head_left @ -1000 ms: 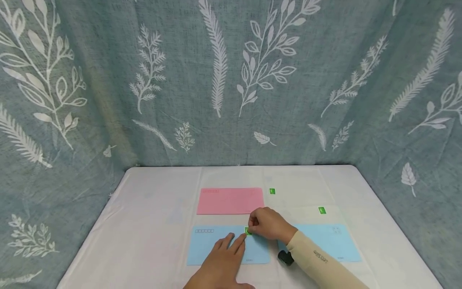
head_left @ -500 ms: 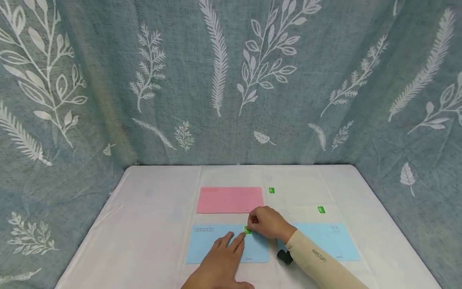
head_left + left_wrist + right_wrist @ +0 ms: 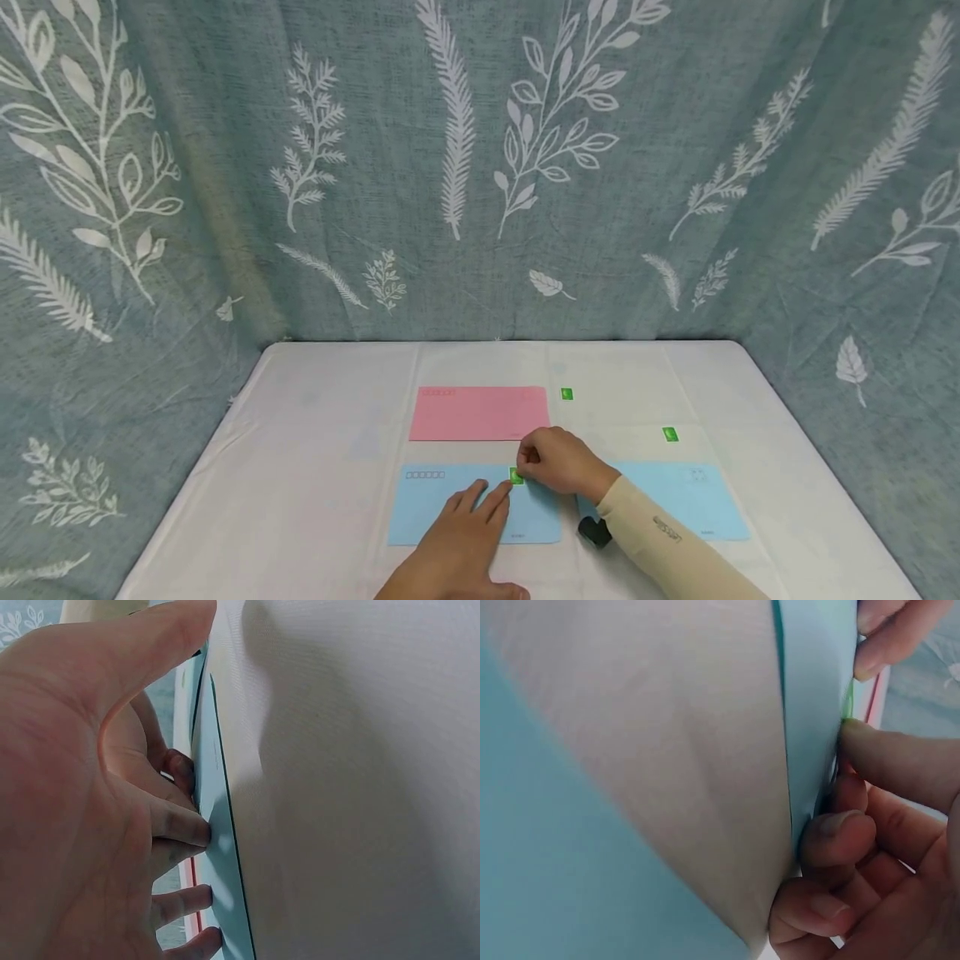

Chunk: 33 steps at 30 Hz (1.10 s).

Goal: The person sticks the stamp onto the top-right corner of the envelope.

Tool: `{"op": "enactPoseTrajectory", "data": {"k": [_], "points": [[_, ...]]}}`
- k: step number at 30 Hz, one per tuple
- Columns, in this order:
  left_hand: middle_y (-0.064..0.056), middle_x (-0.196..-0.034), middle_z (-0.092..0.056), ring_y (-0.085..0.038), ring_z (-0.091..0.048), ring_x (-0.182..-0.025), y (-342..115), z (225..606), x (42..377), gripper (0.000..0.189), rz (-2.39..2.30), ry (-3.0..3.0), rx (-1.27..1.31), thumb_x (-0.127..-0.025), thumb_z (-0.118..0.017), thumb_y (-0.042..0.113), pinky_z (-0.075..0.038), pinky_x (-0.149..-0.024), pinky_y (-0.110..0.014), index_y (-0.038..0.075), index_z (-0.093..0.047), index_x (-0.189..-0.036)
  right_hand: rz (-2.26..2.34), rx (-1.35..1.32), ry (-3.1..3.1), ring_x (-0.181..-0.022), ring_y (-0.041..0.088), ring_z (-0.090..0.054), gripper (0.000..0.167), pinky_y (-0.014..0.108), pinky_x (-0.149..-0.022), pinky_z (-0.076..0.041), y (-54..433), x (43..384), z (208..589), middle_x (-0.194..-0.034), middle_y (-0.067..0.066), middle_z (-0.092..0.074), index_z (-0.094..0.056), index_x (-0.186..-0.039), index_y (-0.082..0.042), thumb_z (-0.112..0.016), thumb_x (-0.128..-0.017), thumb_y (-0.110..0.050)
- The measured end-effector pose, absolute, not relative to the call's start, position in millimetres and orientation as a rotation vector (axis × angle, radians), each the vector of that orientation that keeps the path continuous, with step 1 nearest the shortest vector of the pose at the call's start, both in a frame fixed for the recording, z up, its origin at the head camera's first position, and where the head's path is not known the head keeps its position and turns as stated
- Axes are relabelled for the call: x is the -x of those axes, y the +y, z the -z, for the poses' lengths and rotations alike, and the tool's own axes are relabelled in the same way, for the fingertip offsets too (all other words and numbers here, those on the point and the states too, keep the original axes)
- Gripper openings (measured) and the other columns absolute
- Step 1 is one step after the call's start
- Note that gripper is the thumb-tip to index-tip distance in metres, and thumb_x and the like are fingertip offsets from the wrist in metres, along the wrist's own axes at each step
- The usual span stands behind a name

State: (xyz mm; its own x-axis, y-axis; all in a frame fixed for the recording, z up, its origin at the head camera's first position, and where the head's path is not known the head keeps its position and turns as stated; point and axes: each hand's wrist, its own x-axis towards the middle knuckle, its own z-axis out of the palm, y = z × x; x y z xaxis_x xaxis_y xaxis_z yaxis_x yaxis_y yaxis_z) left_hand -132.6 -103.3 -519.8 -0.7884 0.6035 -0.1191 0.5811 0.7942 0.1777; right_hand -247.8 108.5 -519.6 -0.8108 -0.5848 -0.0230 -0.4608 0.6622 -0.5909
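Note:
On the near blue envelope (image 3: 420, 517) my left hand (image 3: 465, 542) rests with its fingers extended, the fingertips touching the paper in the left wrist view. A small green stamp (image 3: 516, 476) lies at the envelope's upper right. My right hand (image 3: 558, 462) has curled fingers, with the thumb and index finger at the stamp's right edge. In the right wrist view, the thumb tip (image 3: 855, 735) meets the green stamp (image 3: 848, 701), and left fingertips (image 3: 885, 645) are close by. The right index fingertip is partly hidden behind the thumb.
Behind lies a pink envelope (image 3: 476, 414). A second blue envelope (image 3: 675, 500) sits under the right forearm, beside a black object (image 3: 594, 532) at the wrist. Two more green stamps lie on the white table (image 3: 300, 467): one stamp (image 3: 567, 394) farther back, another stamp (image 3: 671, 434) to the right.
Both hands keep their places on the near blue envelope. Only the head view has shifted slightly.

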Motion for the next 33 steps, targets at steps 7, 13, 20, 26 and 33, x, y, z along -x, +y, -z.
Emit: {"op": "enactPoseTrajectory", "data": {"k": [7,13,20,26,33], "points": [[-0.008,-0.171,-0.039,-0.038,-0.039,-0.154,-101.9,515.4,132.2,0.115,-0.170,2.811,-0.920,-0.088,-0.060,0.088,-0.041,-0.118,-0.053,0.001,-0.046,-0.163,0.845,0.852,2.677,-0.061,0.005,-0.052,0.025,0.029,-0.062,-0.045,107.5,248.6,520.5,-0.065,-0.011,-0.057,-0.069,-0.077,-0.021,-0.081,-0.098,-0.012],[-0.007,-0.172,-0.038,-0.039,-0.038,-0.155,-101.3,513.1,130.9,0.116,-0.204,2.809,-0.910,-0.087,-0.062,0.088,-0.040,-0.118,-0.055,0.001,-0.046,-0.163,0.858,0.834,2.661,-0.062,0.006,-0.052,0.024,0.030,-0.063,-0.046,109.2,248.4,520.1,-0.065,-0.010,-0.057,-0.069,-0.078,-0.020,-0.082,-0.097,-0.014],[-0.007,-0.174,-0.036,-0.039,-0.037,-0.156,-101.9,513.5,131.0,0.117,-0.235,2.784,-0.902,-0.088,-0.061,0.089,-0.039,-0.119,-0.056,0.002,-0.046,-0.164,0.853,0.819,2.673,-0.063,0.007,-0.053,0.026,0.030,-0.062,-0.045,107.8,246.6,517.3,-0.066,-0.011,-0.057,-0.069,-0.077,-0.019,-0.083,-0.098,-0.016],[-0.006,-0.174,-0.035,-0.038,-0.036,-0.156,-102.1,513.1,130.4,0.116,-0.224,2.781,-0.900,-0.088,-0.061,0.089,-0.037,-0.121,-0.055,0.003,-0.046,-0.164,0.851,0.820,2.668,-0.063,0.007,-0.053,0.025,0.030,-0.063,-0.046,107.3,245.9,516.6,-0.067,-0.011,-0.057,-0.069,-0.078,-0.019,-0.086,-0.096,-0.017],[-0.005,-0.174,-0.034,-0.038,-0.036,-0.156,-102.0,513.1,130.7,0.118,-0.231,2.781,-0.885,-0.086,-0.062,0.090,-0.038,-0.120,-0.056,0.003,-0.045,-0.165,0.868,0.809,2.671,-0.063,0.007,-0.053,0.024,0.030,-0.063,-0.046,108.1,246.4,519.0,-0.066,-0.011,-0.057,-0.069,-0.078,-0.019,-0.085,-0.097,-0.017]]}}
